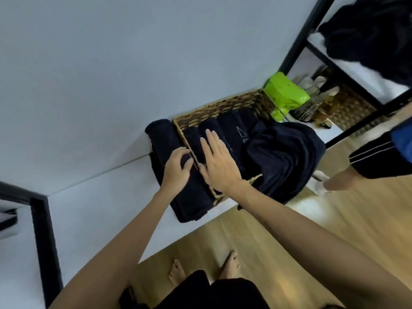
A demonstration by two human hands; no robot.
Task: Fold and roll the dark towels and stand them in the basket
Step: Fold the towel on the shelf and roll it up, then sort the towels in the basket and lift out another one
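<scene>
Beside the basket point(223, 105), my left hand point(176, 169) grips a rolled towel point(178, 175) while my right hand point(217, 162) lies flat, fingers straight, on the towels inside point(225, 128).

One basket point(225, 105), two hands point(219, 162).

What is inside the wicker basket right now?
Rolled dark towels fill the basket; a loose towel drapes over its right side, hiding what lies underneath.

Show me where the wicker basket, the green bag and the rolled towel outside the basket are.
wicker basket point(225, 108): head view, on its far woven wall.
green bag point(285, 92): head view, on its middle.
rolled towel point(162, 139): head view, on its upper part, left of the basket.
</scene>
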